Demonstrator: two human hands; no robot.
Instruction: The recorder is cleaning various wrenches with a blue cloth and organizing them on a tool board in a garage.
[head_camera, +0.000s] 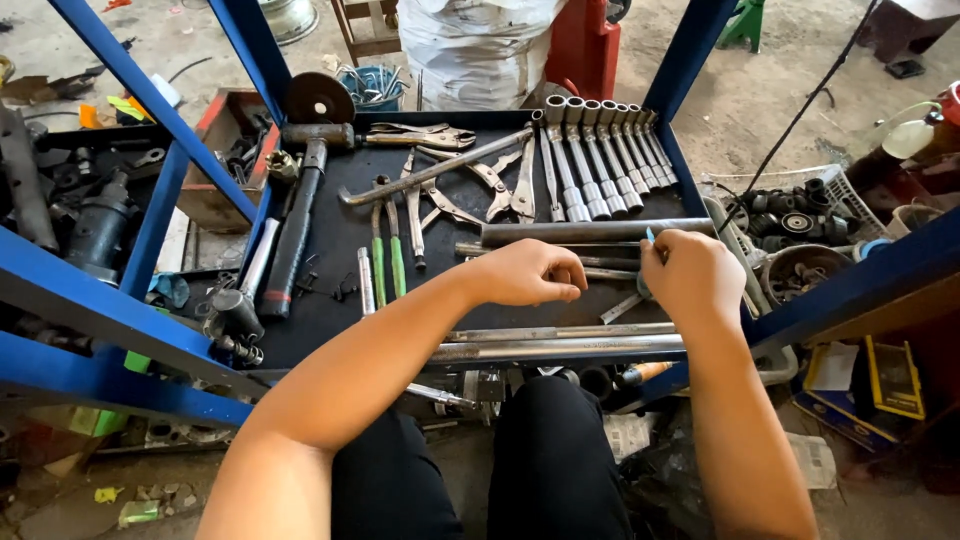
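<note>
Here the left hand (530, 272) is curled closed and the right hand (693, 275) pinches a small pale blue piece (649, 236), light and easy to drop I think, over the near right of the black tool tray (330, 240)

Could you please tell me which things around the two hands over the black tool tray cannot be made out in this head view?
- Small light-blue item pinched in the right hand: the fingers cover nearly all of it.
- Left hand: curled fingers hide whatever it may hold.
- Long grey metal bar: its right end passes behind the right hand.
- Thin steel rods on the tray's near edge: the right forearm crosses them.
</note>
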